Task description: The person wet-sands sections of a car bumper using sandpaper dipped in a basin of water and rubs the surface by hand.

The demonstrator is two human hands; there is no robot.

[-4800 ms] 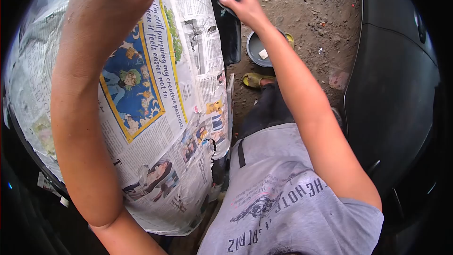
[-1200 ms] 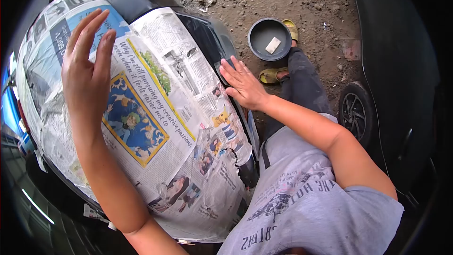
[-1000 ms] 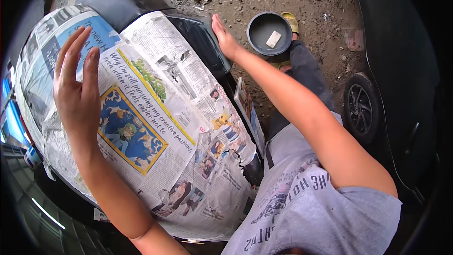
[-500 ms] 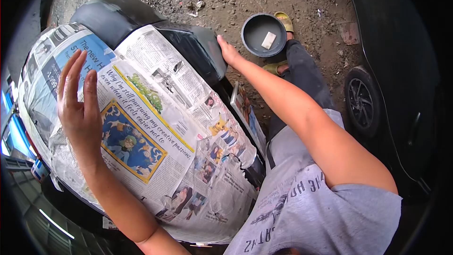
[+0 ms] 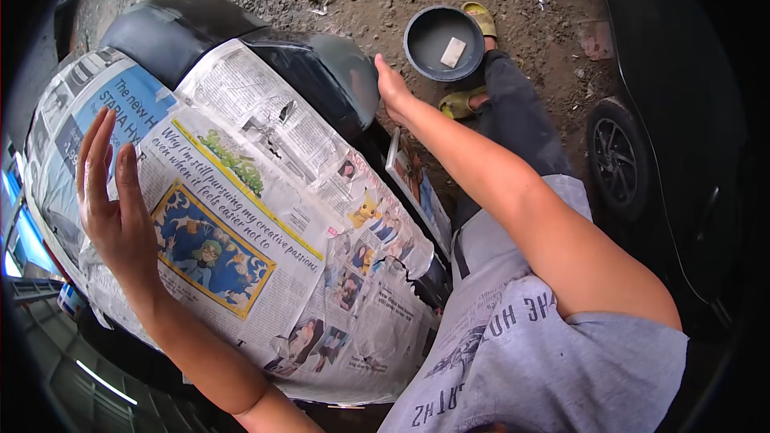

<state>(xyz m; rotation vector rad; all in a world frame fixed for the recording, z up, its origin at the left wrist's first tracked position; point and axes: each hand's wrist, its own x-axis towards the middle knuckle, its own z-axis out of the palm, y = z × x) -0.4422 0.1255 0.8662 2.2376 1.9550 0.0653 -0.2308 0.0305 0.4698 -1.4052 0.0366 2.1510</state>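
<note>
Well — the basin (image 5: 423, 32) near the right hand (image 5: 393, 91) holds a pale block (image 5: 453, 53).

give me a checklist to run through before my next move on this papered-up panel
1. Left hand free: ok, fingers spread, nothing visible in the left hand.
2. Right hand resting on the grey panel: cannot tell, the right hand is at the edge of the grey panel but contact is unclear.
3. Newspaper covering intact: not ok, the newspaper has a ragged tear at its lower right.
4. Newspaper edge sealed beside the grey panel: cannot tell.
5. Pale block in the basin: ok, the pale block lies inside the basin.
</note>
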